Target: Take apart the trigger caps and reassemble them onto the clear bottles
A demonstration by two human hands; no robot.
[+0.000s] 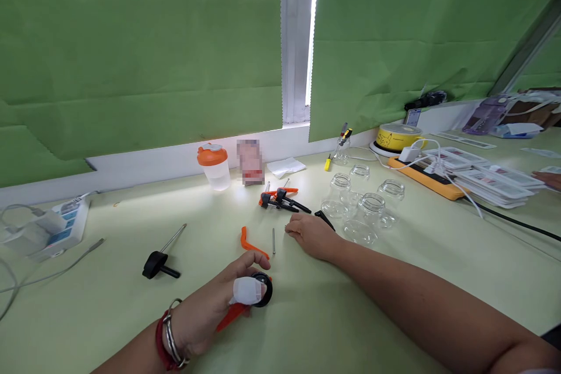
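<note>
My left hand point(204, 307), with white tape around one finger, is closed on a black round cap point(269, 292) with an orange lever point(232, 317) sticking out below. My right hand point(316, 238) reaches forward onto the table with its fingers bent together. Whatever sits at its fingertips is too small to name. A black handle-like part point(325, 220) lies beside its knuckles. Between the hands are a loose orange lever point(253, 245) and a thin metal rod point(274, 241). Farther back rest black-and-orange lid assemblies point(283, 198). A black cap with a metal rod point(154, 265) lies at left.
Several clear jars point(372, 219) stand right of my right hand. Behind are an orange-lidded shaker bottle point(213, 166), a paper sheet point(286, 168) and a yellow pot point(397, 137). Power strips point(427, 179) with cables lie on both sides. Another person's hand point(547, 179) shows far right.
</note>
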